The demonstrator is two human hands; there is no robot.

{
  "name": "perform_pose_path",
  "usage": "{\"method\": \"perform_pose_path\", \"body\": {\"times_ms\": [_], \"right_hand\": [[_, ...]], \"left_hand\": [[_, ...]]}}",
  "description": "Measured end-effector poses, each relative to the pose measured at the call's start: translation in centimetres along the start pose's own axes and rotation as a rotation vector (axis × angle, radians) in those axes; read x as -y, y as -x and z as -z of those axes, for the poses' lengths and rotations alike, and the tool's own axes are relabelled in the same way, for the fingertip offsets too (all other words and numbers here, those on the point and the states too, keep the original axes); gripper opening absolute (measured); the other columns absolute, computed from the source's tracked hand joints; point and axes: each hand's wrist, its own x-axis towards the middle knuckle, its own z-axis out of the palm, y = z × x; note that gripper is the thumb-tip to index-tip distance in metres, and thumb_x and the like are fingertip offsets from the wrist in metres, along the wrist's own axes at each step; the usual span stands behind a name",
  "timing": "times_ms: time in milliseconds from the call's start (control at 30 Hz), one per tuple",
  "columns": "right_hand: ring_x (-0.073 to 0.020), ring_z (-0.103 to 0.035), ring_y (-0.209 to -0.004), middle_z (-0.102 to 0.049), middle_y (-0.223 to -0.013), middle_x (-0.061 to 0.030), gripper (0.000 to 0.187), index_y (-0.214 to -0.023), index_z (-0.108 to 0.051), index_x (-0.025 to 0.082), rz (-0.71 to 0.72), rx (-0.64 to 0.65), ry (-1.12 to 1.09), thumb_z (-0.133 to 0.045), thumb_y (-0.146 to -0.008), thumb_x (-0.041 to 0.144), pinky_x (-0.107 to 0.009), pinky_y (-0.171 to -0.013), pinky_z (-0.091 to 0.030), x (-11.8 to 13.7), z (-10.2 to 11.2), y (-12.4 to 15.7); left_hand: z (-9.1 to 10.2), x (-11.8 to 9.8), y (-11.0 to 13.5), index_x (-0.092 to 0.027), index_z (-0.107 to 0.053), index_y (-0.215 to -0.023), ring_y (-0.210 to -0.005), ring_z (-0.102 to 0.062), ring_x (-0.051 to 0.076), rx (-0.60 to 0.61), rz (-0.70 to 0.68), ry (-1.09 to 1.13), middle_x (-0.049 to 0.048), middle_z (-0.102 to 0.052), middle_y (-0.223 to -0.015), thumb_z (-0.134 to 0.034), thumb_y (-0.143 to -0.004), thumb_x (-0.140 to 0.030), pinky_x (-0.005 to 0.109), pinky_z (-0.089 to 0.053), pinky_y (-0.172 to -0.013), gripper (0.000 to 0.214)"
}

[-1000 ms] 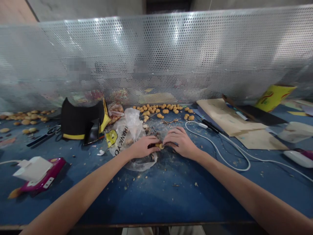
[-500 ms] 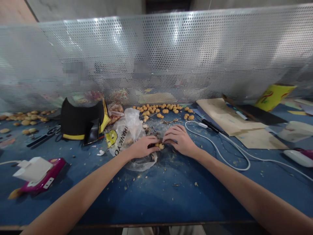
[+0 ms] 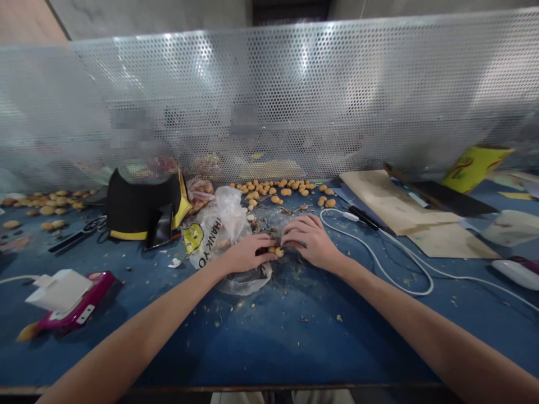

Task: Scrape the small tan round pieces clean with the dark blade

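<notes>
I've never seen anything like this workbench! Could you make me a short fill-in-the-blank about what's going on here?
The left hand and the right hand both touch one small tan nut, which lies ____ them.
The crumpled plastic bag beside the nut is printed with the words ____.
The table top is coloured ____.
Behind it stands a perforated ____ screen.

Missing words: between; THANK YOU; blue; metal.

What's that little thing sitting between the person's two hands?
A small golden kernel lies between the left hand and right hand, as the head view shows.
</notes>
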Motion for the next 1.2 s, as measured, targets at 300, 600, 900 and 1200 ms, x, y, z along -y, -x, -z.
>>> {"method": "perform_pose_path", "body": {"times_ms": [300, 600, 900, 1200], "right_hand": [[-0.0226, -0.052, -0.109, -0.069, -0.106, -0.0017, 0.014, -0.091, -0.074, 0.028, -0.018, 0.016, 0.025, -0.06, -0.092, 0.024, -0.044, -0.1, -0.032, 0.27, 0.26, -0.13], [-0.0242, -0.049, -0.114, -0.068, -0.111, -0.0015, 0.016, -0.092, -0.073, 0.03, -0.004, 0.027, 0.034, -0.058, -0.092, 0.023, -0.046, -0.102, -0.029, 0.44, 0.28, -0.12], [-0.0243, -0.048, -0.114, -0.067, -0.112, -0.002, 0.018, -0.093, -0.072, 0.029, -0.001, 0.029, 0.06, -0.057, -0.093, 0.021, -0.046, -0.101, -0.029, 0.28, 0.23, -0.01], [-0.0241, -0.049, -0.114, -0.067, -0.113, -0.0008, 0.014, -0.092, -0.072, 0.03, -0.003, 0.016, 0.068, -0.059, -0.092, 0.023, -0.046, -0.101, -0.029, 0.15, 0.13, -0.01]], "left_hand": [[-0.19, 0.21, -0.07, -0.022, -0.064, -0.119, -0.108, -0.06, 0.021, -0.008, 0.001, 0.002, 0.007, -0.066, -0.113, -0.055, -0.094, -0.039, 0.037, -0.047, -0.097, 0.031], [-0.22, 0.33, -0.03, -0.023, -0.065, -0.119, -0.11, -0.06, 0.022, 0.0, 0.016, 0.012, 0.0071, -0.066, -0.115, -0.055, -0.094, -0.039, 0.039, -0.048, -0.097, 0.031], [-0.08, 0.02, 0.01, -0.022, -0.064, -0.119, -0.107, -0.061, 0.022, -0.008, 0.019, -0.01, 0.0072, -0.067, -0.114, -0.055, -0.094, -0.039, 0.037, -0.048, -0.095, 0.031], [-0.19, 0.25, -0.01, -0.023, -0.064, -0.119, -0.11, -0.06, 0.022, -0.001, 0.027, -0.007, 0.0068, -0.066, -0.116, -0.055, -0.094, -0.04, 0.038, -0.048, -0.095, 0.031]]}}
